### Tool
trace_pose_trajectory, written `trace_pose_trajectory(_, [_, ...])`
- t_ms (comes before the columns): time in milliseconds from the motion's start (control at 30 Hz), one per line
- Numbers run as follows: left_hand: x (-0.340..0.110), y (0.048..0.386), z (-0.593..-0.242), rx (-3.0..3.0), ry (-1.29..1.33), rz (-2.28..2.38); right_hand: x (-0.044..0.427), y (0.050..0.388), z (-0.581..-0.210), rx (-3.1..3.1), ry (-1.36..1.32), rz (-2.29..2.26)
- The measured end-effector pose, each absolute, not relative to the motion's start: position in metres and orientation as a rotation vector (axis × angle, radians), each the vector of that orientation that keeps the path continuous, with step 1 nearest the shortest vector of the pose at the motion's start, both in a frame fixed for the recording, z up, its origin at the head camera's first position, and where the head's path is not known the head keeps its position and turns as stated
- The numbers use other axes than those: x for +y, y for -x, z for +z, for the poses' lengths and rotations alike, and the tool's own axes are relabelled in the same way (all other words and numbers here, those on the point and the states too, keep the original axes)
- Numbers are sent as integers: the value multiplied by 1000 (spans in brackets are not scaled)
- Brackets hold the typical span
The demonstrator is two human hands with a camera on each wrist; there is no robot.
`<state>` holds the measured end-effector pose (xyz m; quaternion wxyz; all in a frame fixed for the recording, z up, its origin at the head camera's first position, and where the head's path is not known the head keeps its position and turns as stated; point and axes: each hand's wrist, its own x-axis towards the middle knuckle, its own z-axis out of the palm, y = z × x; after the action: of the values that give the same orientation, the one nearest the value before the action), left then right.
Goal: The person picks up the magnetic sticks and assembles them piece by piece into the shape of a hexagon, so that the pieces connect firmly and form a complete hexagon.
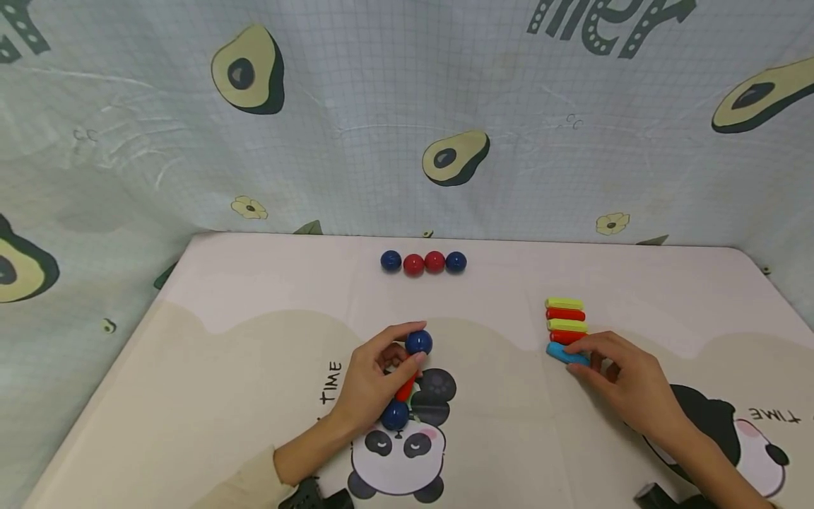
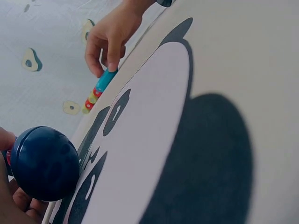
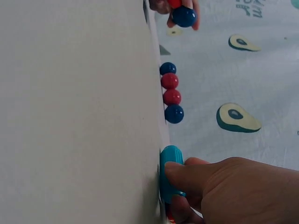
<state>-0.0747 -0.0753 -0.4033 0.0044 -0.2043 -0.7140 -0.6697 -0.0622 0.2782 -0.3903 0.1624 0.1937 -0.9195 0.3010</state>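
In the head view the left hand (image 1: 375,382) grips a red stick (image 1: 405,389) with a blue ball (image 1: 418,342) at its upper end and another blue ball (image 1: 395,415) at its lower end. The lower ball looms large in the left wrist view (image 2: 45,163). To the right, the right hand (image 1: 629,378) pinches a light blue stick (image 1: 566,353) between thumb and fingers. That stick lies at the near end of a column of yellow-green sticks (image 1: 564,303) and red sticks (image 1: 565,314). Fingertips hide part of it.
At the table's far side, a row holds a blue ball (image 1: 391,261), two red balls (image 1: 413,265) and a second blue ball (image 1: 456,262). The table cover (image 1: 254,283) has printed pandas. Behind it hangs a sheet (image 1: 356,92) with printed avocados.
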Motion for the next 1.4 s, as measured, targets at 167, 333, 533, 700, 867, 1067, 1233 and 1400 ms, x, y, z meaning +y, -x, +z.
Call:
trace_pose_trajectory(167, [-75,76,-404,-2251,632,-2088,278,62,-390,-2654,-540,839])
trace_pose_trajectory(333, [-75,76,-405,-2248,630,-2092,276,62,-388,-2701,-521,843])
trace_pose_trajectory(533, [-75,75,-406,-2247,618,-2093,270,61,-385,-2715,-559,834])
trace_pose_trajectory(700, [-75,76,-406,-2245,610,-2095,258,67,-378,-2678,-637,824])
trace_pose_trajectory(867, [-75,75,-405,-2243,613,-2092,242,76,-370,-2653,-703,826])
trace_pose_trajectory(1067, [-75,76,-405,-2260,611,-2068,220,83,-362,-2662,-764,903])
trace_pose_trajectory(1233, [-76,75,-405,-2266,606,-2070,201,88,-359,-2689,-774,976])
trace_pose_trajectory(1400, [-76,75,-405,-2270,605,-2071,185,92,-356,-2690,-781,1034])
